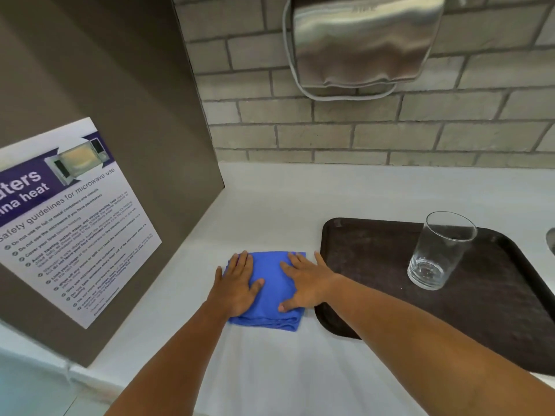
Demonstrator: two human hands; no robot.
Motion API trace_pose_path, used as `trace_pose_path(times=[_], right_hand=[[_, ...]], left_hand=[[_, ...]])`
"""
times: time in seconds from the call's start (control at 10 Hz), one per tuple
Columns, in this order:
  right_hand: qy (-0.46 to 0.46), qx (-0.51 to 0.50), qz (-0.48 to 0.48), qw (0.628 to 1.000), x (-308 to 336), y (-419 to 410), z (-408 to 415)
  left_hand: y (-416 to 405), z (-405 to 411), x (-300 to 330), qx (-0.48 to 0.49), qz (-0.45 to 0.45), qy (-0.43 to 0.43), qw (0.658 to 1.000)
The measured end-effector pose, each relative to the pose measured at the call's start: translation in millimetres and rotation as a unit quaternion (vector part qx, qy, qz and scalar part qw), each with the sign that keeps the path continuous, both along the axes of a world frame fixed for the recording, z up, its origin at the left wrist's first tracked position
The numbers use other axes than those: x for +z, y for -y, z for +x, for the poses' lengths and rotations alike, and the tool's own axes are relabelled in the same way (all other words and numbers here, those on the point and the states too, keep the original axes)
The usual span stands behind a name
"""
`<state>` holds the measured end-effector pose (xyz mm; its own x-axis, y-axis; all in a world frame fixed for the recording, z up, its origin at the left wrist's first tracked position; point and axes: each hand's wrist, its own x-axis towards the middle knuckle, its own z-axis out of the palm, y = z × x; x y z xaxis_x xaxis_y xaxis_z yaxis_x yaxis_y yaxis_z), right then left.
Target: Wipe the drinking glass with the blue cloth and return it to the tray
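Observation:
A folded blue cloth (pixel 270 283) lies flat on the white counter, just left of a dark brown tray (pixel 375 265). My left hand (pixel 237 283) rests palm down on the cloth's left half, fingers spread. My right hand (pixel 306 283) presses flat on its right half, fingers also apart, with the forearm crossing the tray's near left corner. A clear empty drinking glass (pixel 438 250) stands upright on the tray, toward its far right, well away from both hands.
The white counter (pixel 270 370) meets a grey brick wall at the back. A steel wall-mounted dispenser (pixel 360 43) hangs above. At the left stands a grey panel with a microwave safety poster (pixel 72 217). A sink edge (pixel 551 240) shows at the far right.

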<state>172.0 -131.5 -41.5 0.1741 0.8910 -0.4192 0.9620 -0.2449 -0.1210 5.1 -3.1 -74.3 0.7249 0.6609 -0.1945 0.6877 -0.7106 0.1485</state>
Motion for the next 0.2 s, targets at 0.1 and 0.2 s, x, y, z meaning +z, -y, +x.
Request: trace_pose_path(times=[0.1, 0.2], right_hand=[[-0.003, 0.002, 0.026, 1.0, 4.0, 4.7, -1.2], [-0.024, -0.009, 0.06, 0.998, 18.1, 9.2, 4.2]], left_hand=[[2.9, -1.2, 9.8, 0.006, -0.014, -0.006, 1.0], [7.3, 3.4, 24.4, 0.005, -0.025, 0.019, 0.999]])
